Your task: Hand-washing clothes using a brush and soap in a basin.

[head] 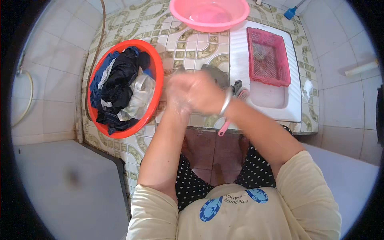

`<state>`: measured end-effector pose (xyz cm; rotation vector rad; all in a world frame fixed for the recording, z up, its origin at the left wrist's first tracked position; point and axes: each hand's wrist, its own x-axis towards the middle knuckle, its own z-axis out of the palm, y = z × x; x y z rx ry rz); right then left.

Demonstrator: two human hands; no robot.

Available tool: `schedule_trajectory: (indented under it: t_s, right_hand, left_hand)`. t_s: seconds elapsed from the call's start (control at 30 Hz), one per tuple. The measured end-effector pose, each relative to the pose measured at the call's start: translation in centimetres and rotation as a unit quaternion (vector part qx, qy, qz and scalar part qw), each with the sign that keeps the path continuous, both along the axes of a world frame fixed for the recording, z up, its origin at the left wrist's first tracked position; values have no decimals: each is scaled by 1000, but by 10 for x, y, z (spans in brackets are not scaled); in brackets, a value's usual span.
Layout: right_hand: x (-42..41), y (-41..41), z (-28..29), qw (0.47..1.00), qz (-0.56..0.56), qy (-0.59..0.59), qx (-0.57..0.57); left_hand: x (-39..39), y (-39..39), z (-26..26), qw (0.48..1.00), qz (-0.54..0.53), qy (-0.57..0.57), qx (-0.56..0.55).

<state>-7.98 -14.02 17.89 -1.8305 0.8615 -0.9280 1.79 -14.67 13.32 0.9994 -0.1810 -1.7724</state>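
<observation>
My left hand point(180, 90) and my right hand point(204, 93) meet in front of me, blurred and wet-looking, the right lying across the left near its wrist. A silver bangle point(226, 102) circles my right wrist. I see no object between the hands, and their fingers are too blurred to read. Left of them stands a red-orange tub point(159, 75) of dark and white clothes point(120, 78). Beyond the hands lies a dark grey item point(214, 75) on the tiles. A brush with a pink handle point(223, 129) lies partly hidden beneath my right wrist.
A pink basin point(210, 28) stands at the far side. On the white squat toilet point(295, 99) rests a pink plastic basket point(269, 57). A brown hose point(100, 39) runs along the left wall. A blue brush head point(290, 13) is at the far right. The raised tiled floor ends at an edge before me.
</observation>
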Motion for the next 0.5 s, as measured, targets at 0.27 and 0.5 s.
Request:
schedule_trajectory:
  t_s: [0.27,0.5]
  right_hand:
    - [-24,-28,-37,932,-251,249,-72]
    - [-18,-15,-28,954,-188,190,-136]
  left_hand:
    - [-36,13,3,998,-36,43,34]
    - [-20,4,-6,990,-76,120,-15]
